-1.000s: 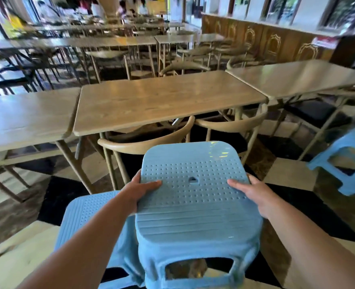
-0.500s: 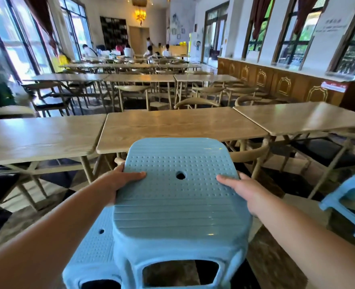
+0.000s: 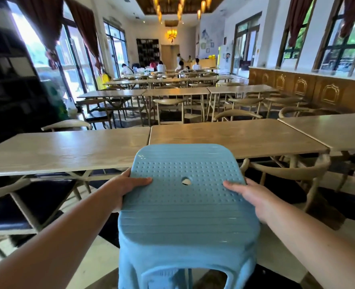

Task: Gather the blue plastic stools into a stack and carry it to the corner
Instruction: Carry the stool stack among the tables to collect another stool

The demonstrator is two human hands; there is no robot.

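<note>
Wooden tables [image 3: 235,136] block 12 o'clock, chairs [image 3: 285,170] just beside them. Left hand [image 3: 128,184] and right hand [image 3: 249,197] clamp the seat edges of the dimpled blue stool [image 3: 185,205], thumbs on top.

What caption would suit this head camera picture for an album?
Both hands, left hand and right hand, grip a blue plastic stool before long wooden tables in a dining hall.

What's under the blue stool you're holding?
Through the opening below the blue stool seat, part of another blue stool shows, nested inside. How many more sit beneath is hidden. The left hand and right hand grip the seat edges.
</note>
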